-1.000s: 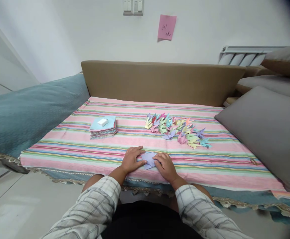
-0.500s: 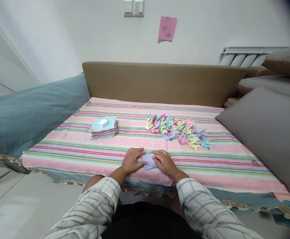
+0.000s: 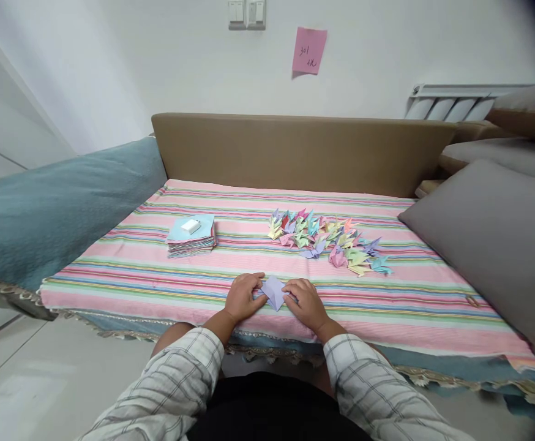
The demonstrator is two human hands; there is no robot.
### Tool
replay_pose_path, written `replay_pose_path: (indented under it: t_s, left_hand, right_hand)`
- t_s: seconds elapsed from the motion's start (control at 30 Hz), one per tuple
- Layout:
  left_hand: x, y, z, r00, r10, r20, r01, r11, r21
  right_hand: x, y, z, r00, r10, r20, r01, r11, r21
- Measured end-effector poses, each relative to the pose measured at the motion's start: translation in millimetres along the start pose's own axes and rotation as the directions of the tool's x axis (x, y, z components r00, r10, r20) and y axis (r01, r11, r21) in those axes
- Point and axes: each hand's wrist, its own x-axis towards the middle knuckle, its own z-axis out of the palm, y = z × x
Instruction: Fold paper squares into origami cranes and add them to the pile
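A light purple piece of folded origami paper [image 3: 274, 292] lies on the striped cloth near the seat's front edge, its visible part diamond-shaped. My left hand [image 3: 243, 296] grips its left side between thumb and fingers. On the opposite side, my right hand [image 3: 307, 302] has its fingers closed on the right corner. Parts of the paper are covered by my fingertips. Beyond my hands lies a cluster of folded paper cranes [image 3: 316, 236] in many colours. To the left sits a stack of square paper sheets [image 3: 191, 242], with a small white block [image 3: 191, 226] on top.
The striped cloth [image 3: 125, 269] covers the seat. A brown backrest [image 3: 295, 153] stands behind it, a blue-covered armrest [image 3: 74, 190] at left, and a grey cushion [image 3: 474, 245] at right. A small brownish object [image 3: 472, 301] lies near the cushion. A pink note [image 3: 309, 51] hangs on the wall.
The purple paper has changed from a wider, flatter outline to a diamond, with its point toward me. My hands have stayed at its two sides and shifted only slightly.
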Motion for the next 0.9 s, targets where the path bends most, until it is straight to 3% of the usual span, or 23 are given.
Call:
replay_pose_path:
  t_s: [0.3, 0.53, 0.7, 0.9]
  left_hand:
    - [1.4, 2.2, -1.8, 0.998, 0.031, 0.063, -0.037, 0.994, 0.103]
    - [4.6, 6.8, -5.7, 0.984, 0.024, 0.174, -0.054, 0.985, 0.167]
    - [9.6, 13.3, -5.0, 0.981, -0.037, 0.191, 0.001, 0.982, 0.188]
    - [15.4, 27.8, -0.7, 0.97, -0.175, 0.166, 0.146, 0.974, 0.175]
  right_hand:
    - [-1.5, 1.1, 2.3, 1.0, 0.01, -0.013, -0.01, 1.0, -0.024]
    - [0.0, -0.8, 0.8, 1.0, 0.022, 0.006, -0.022, 0.999, -0.033]
    - [0.8, -1.2, -0.7, 0.999, 0.031, 0.013, -0.031, 0.999, -0.023]
    - [1.4, -1.6, -0.6, 0.999, 0.036, 0.015, -0.036, 0.999, -0.022]
